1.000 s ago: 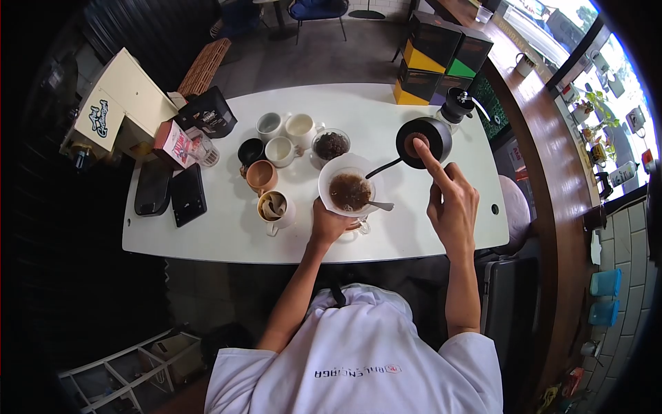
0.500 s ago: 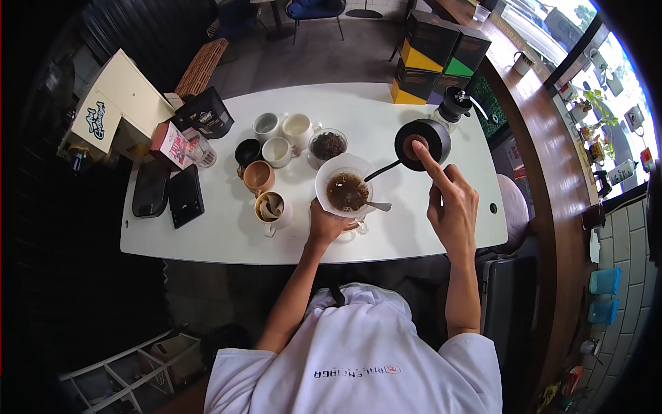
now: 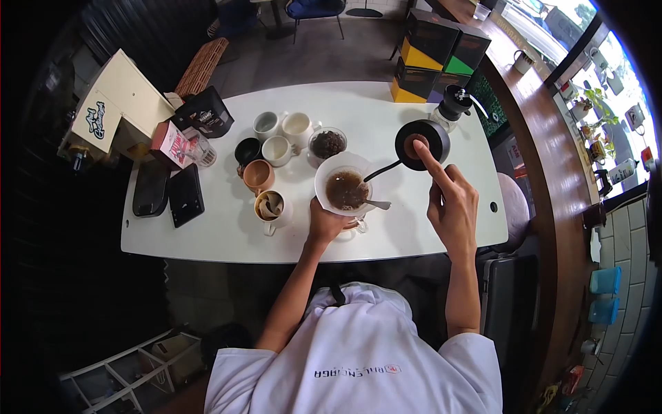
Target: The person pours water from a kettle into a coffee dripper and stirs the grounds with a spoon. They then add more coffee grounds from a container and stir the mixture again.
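Left hand (image 3: 329,222) clasping something under white filter (image 3: 331,168), which sits just above it, brown liquid (image 3: 343,191) + spoon (image 3: 379,204) inside. Black kettle (image 3: 441,143) next, spout (image 3: 383,168) over filter. Right hand (image 3: 453,200) curled, index fingertip on kettle lid, can't tell what others grip.

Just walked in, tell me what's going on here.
The person's right hand holds a black kettle, index finger on its lid, with the spout tip over a white filter cone. Their left hand steadies the cone from below. Inside are brown liquid and a spoon, its handle sticking out. Mugs stand nearby on the white table.
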Demonstrator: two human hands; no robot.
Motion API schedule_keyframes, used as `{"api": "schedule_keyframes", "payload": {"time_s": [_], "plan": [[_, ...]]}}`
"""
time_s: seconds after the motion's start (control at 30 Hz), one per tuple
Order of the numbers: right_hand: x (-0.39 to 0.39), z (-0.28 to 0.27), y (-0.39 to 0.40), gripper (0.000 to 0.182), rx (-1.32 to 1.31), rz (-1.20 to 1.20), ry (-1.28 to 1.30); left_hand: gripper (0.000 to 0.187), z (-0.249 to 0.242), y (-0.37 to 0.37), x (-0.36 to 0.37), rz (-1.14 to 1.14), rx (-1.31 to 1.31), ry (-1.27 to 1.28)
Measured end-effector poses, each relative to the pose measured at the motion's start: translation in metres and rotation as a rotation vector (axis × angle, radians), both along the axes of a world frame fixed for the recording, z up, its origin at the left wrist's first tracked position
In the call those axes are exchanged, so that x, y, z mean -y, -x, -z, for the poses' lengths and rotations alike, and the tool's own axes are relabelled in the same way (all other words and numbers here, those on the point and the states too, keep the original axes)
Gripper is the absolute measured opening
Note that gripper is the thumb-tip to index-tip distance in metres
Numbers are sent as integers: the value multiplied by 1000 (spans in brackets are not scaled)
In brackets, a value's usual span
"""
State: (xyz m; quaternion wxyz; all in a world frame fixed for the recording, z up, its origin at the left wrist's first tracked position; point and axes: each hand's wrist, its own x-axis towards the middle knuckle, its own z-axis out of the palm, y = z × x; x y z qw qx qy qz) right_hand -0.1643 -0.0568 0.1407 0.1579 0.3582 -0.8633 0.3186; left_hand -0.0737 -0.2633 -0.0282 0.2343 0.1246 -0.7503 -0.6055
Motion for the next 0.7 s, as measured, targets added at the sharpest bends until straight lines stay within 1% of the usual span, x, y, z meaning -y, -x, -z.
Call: {"api": "schedule_keyframes", "payload": {"time_s": [0.17,0.23,0.27,0.33,0.47,0.5,0.57,0.6,0.67,0.7], "plan": [[0,6,1,95,21,12,5,66,-5,0,-3,-11,-48,-2],[0,8,2,94,48,11,25,46,-5,2,-4,-58,-150,-47],[0,9,3,94,75,11,45,46,-5,1,-4,-57,-150,-46],[0,8,3,92,118,15,68,66,-6,-1,-2,6,-30,-59],[-1,12,6,89,217,25,104,66,-9,-1,-3,-5,-41,-26],[-1,13,7,89,218,26,105,67,-12,-1,-4,-6,-40,-58],[-1,14,7,85,298,9,186,67,-13,-1,-5,-5,-39,-89],[-1,18,9,85,299,11,187,68,-13,-2,-5,-8,-35,-100],[-3,30,14,81,307,-21,307,69,-10,-2,-5,-10,-30,-112],[-4,33,15,81,309,-19,309,71,-9,-1,-4,-10,-36,-74]]}}
